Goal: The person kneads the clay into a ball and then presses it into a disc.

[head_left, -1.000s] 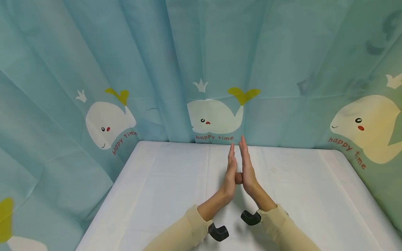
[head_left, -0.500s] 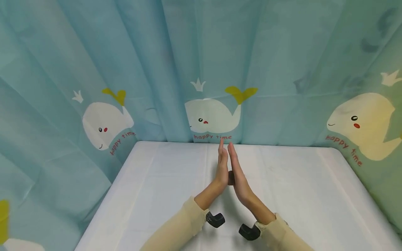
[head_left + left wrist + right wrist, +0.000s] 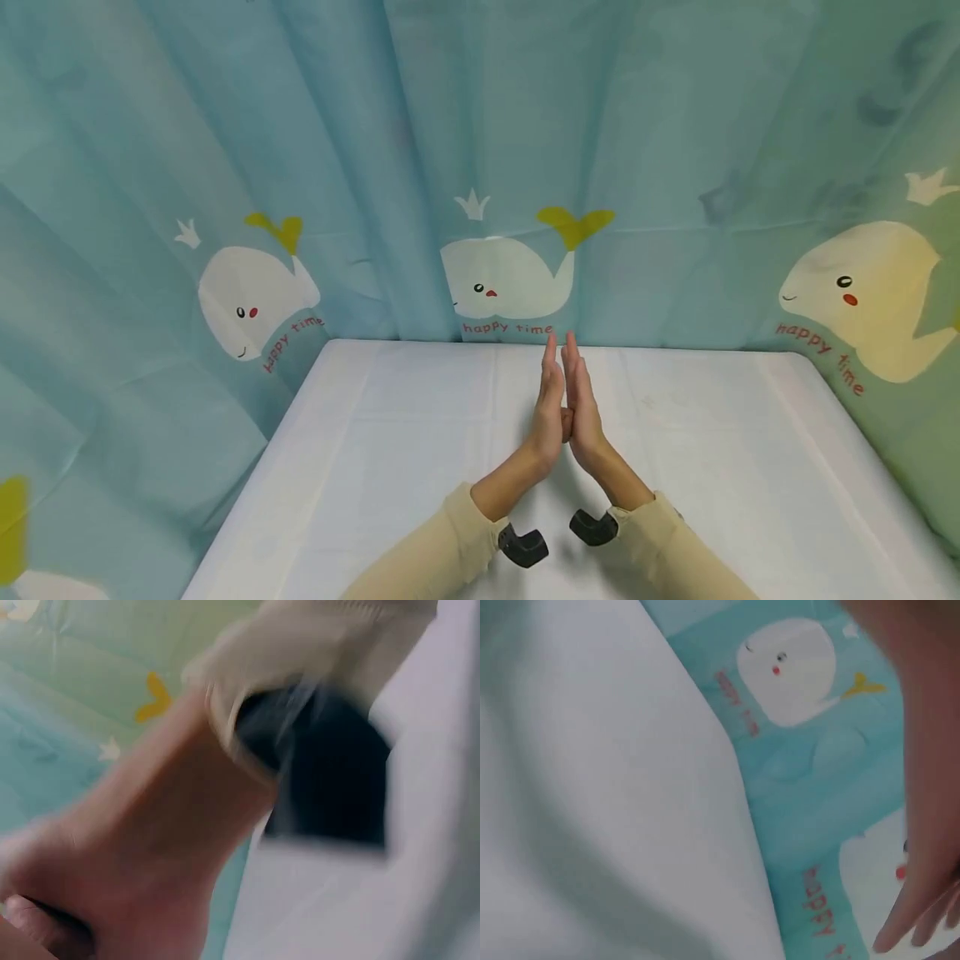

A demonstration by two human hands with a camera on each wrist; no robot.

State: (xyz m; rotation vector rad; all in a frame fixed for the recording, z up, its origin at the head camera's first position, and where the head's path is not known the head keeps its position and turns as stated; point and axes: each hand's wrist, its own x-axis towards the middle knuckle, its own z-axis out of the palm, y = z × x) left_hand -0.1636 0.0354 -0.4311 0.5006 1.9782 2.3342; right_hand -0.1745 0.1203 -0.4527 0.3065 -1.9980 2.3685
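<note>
My left hand and right hand stand palm to palm over the table, fingers straight and pointing forward. Pressed between the palms is a small rounded brown lump; its kind is unclear and the hands cover most of it. In the left wrist view, a blurred bare forearm leads into a beige sleeve with a black wrist device. A hand with extended fingers fills the right edge of the right wrist view.
A white-covered table lies beneath the hands. Behind it and along its sides hangs a blue-green curtain printed with whales and "happy time" lettering. Each beige sleeve carries a black wrist camera at its cuff.
The hands have slid back and forth against each other, swinging slightly left and then right again. The lump has stayed between the palms.
</note>
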